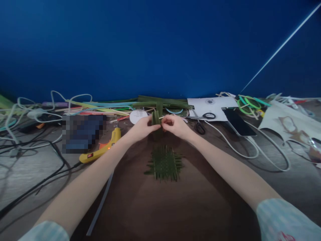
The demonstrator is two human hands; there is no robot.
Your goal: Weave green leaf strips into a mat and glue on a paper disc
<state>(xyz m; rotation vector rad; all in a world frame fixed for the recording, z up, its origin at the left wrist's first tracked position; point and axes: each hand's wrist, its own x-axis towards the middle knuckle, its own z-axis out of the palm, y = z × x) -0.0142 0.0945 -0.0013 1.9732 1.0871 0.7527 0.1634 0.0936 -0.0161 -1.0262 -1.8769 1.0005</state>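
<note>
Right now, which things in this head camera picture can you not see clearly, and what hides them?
- Folded green leaf strips, head view: lower part covered by the left hand and the right hand.
- Pixelated block, head view: the thing behind it cannot be identified.
- Print on the white sheet, head view: too small to read.
- Scissors, head view: dim, blades hard to tell.
- Things at the far right edge: cut off.
</note>
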